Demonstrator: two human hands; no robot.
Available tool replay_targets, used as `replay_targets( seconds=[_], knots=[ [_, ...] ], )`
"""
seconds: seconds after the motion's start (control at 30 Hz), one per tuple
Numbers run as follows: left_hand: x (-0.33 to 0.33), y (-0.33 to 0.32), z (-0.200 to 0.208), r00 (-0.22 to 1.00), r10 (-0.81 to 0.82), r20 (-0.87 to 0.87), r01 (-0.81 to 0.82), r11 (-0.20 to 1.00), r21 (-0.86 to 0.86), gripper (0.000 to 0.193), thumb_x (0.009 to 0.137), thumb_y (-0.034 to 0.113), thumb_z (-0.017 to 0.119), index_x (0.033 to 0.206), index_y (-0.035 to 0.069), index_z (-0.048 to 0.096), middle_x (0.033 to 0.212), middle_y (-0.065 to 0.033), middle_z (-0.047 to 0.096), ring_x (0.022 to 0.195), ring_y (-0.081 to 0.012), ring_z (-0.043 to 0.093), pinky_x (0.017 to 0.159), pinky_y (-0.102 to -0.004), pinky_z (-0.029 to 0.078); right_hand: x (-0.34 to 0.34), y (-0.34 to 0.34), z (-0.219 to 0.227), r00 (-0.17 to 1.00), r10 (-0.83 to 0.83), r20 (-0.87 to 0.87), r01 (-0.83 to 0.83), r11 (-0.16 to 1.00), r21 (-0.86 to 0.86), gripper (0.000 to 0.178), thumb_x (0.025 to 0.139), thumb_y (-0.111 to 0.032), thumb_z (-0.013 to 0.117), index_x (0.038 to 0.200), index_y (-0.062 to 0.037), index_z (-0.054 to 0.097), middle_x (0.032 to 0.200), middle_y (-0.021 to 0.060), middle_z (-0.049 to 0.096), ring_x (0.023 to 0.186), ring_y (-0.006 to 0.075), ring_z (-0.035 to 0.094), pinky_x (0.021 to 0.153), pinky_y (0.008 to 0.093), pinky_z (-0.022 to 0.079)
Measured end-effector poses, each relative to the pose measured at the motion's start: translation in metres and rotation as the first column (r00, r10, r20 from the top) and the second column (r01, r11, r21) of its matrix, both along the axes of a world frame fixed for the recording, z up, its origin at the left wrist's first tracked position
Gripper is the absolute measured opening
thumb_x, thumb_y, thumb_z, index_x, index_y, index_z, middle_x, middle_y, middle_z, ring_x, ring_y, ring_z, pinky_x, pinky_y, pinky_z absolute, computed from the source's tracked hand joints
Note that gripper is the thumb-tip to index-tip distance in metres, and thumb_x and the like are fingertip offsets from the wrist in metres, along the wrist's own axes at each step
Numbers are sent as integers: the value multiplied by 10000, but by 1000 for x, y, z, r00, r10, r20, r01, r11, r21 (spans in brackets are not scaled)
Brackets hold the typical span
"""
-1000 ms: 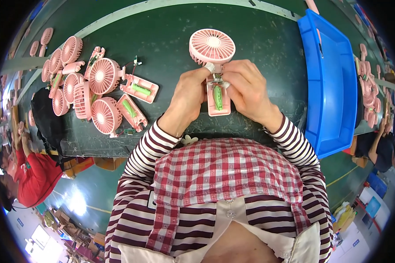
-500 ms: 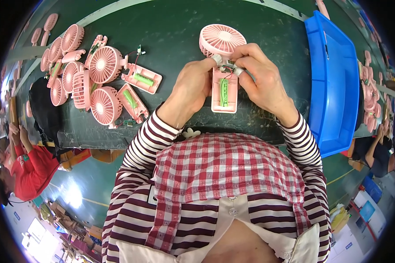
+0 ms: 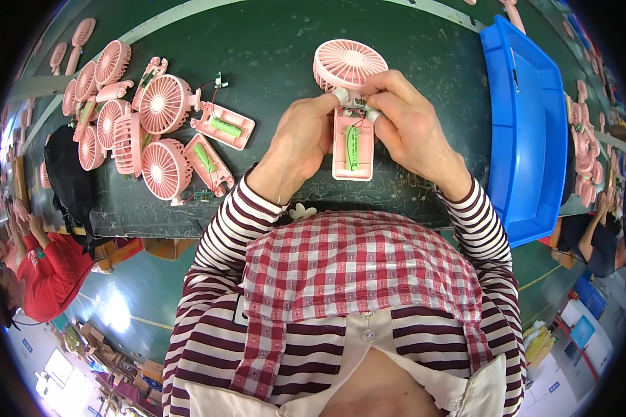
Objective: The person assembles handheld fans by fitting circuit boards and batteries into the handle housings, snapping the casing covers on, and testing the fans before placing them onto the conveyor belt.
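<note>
The pink fan (image 3: 350, 64) is above the dark green table (image 3: 431, 55), in front of the wearer, its handle shell (image 3: 366, 154) open toward the body and a green battery (image 3: 352, 144) lying in it. The left hand (image 3: 302, 132) is closed on the neck from one side; the right hand (image 3: 414, 128) pinches there from the other, beside the small circuit board (image 3: 359, 103). Whether its fingertips grip the board itself cannot be told. Risk, as judged: a sideways pull could strain the thin wires (image 3: 355, 126) at their joints; excess pressure could crack the board. To the left, opened fans (image 3: 165, 169) with loose boards crowd the surface; to the right, a blue bin (image 3: 497, 149) limits elbow room. Nothing obstructs the fan directly.
</note>
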State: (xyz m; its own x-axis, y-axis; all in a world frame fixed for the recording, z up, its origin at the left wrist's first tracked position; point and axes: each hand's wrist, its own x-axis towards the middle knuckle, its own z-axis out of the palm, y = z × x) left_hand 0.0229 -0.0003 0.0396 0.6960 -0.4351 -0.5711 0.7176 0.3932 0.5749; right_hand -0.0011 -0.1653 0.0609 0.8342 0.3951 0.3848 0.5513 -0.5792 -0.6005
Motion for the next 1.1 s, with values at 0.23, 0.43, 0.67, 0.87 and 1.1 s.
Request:
replay_targets(
  seconds=[0.23,0.43,0.67,0.87,1.1],
  knots=[
    [-2,0,-1,999,-30,-45,28,999,-37,260,895,160,422,1013,-56,504,903,-117,566,775,-201,599,650,-356,531,-4,3,3,998,33,50,-26,991,-130,182,651,86,559,827,54,526,998,124,522,894,287,542,717,350,476],
    [-5,1,4,998,-56,-11,56,998,-36,289,891,205,440,1026,-42,507,929,-111,572,798,-199,607,681,-340,523,-6,4,3,997,49,60,-33,969,-243,149,655,29,577,793,69,534,1020,127,516,947,280,526,763,342,481],
    [-7,7,2,990,-135,38,134,991,10,331,861,236,534,1030,-48,543,888,-99,593,773,-184,617,697,-314,520,-8,5,4,998,60,26,-49,948,-314,148,673,23,564,812,62,529,1040,125,515,950,276,522,765,341,475],
    [-9,8,-10,979,-176,99,170,983,66,285,812,168,622,984,-55,578,816,-81,604,707,-156,617,657,-278,526,-10,6,1,998,51,31,-39,951,-308,173,657,14,573,819,59,533,1014,123,515,926,278,523,760,339,474],
    [-8,7,-8,977,-194,88,185,977,106,238,812,119,600,972,-57,590,832,-84,612,721,-155,611,668,-282,518,-8,3,-3,998,63,28,-52,955,-292,186,633,20,594,807,57,538,1007,128,517,909,282,532,746,341,479]
  ],
)
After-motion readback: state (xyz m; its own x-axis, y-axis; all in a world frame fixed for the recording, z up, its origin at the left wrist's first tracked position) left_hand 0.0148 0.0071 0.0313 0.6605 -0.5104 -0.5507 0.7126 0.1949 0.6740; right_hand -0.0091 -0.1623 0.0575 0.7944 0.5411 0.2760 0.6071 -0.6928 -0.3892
